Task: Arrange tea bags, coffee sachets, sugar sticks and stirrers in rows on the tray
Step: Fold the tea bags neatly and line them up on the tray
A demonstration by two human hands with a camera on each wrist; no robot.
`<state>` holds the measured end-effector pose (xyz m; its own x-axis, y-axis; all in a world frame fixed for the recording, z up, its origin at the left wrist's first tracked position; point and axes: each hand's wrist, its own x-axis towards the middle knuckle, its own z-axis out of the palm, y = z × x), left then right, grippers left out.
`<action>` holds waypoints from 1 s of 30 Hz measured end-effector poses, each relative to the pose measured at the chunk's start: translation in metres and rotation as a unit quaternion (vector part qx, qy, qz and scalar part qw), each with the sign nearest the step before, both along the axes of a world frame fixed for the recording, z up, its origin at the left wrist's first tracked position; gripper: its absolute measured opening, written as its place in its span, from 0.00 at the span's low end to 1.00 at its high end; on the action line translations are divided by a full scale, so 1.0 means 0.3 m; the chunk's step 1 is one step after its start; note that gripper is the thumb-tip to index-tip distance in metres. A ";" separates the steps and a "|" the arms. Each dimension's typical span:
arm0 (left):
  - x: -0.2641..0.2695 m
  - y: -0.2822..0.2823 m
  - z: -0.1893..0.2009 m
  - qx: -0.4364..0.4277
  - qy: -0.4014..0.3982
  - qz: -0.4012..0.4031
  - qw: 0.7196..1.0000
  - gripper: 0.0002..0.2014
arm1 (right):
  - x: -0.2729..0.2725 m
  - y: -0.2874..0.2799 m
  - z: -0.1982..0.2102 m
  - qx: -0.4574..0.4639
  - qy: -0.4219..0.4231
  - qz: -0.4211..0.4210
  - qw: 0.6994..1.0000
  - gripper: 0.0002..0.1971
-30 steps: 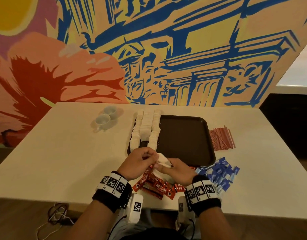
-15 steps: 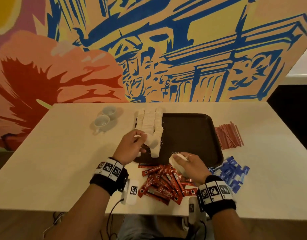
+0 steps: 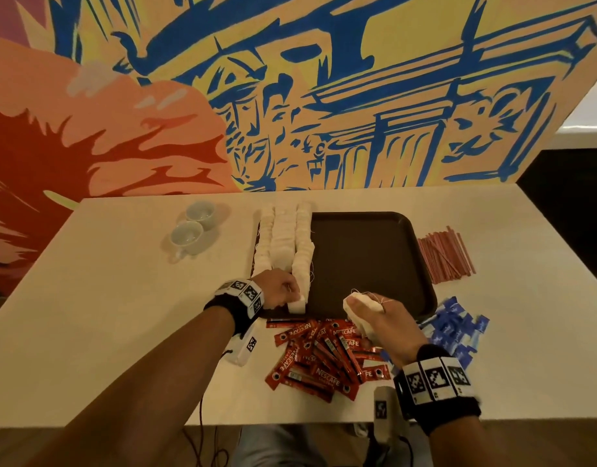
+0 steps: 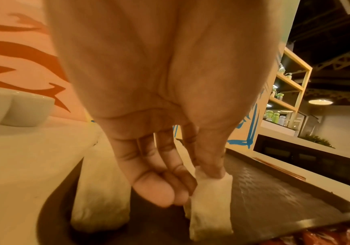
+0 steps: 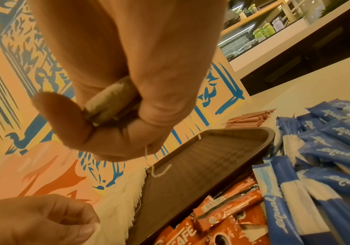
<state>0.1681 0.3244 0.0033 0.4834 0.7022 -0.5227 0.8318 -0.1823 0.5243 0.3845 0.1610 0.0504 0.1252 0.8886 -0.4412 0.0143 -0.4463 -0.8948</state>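
A dark brown tray [image 3: 367, 251] lies on the table, with three rows of white tea bags [image 3: 285, 239] along its left side. My left hand [image 3: 280, 293] pinches one tea bag [image 3: 61, 306] [image 4: 209, 199] between thumb and fingers at the near end of the rows, just above the tray floor [image 4: 274, 195]. My right hand [image 3: 374, 318] hovers over the tray's near edge and grips a small bunch of tea bags [image 3: 359, 306] [image 5: 111, 97], with a string dangling. Red coffee sachets [image 3: 327, 358], blue sugar sticks [image 3: 455, 328] and reddish stirrers [image 3: 445, 257] lie on the table.
Two white cups [image 3: 192, 227] stand left of the tray. A painted wall [image 3: 290, 96] runs behind the table [image 3: 105, 315]. The coffee sachets lie in a loose pile just in front of the tray, the sugar sticks at its near right corner.
My hands have parted. The left hand carried one tea bag forward and down to the near end of the rows on the tray. The right hand stayed by the tray's near edge with its bunch.
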 end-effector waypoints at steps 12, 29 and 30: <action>-0.008 -0.008 -0.031 0.111 -0.060 0.196 0.972 0.12 | -0.011 -0.001 0.011 -0.018 0.009 -0.027 0.999 0.14; 0.037 -0.140 -0.123 0.150 0.075 0.194 0.967 0.17 | -0.109 0.357 -0.143 -0.114 -0.219 0.163 0.955 0.13; 0.037 -0.141 -0.127 0.152 0.074 0.196 0.966 0.16 | -0.119 0.366 -0.157 -0.121 -0.226 0.173 0.951 0.12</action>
<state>0.1793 0.2822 -0.0347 0.0847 0.9478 -0.3073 0.9302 0.0353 0.3654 0.3487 0.2709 0.0033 0.0700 0.7900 -0.6090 0.5569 -0.5375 -0.6332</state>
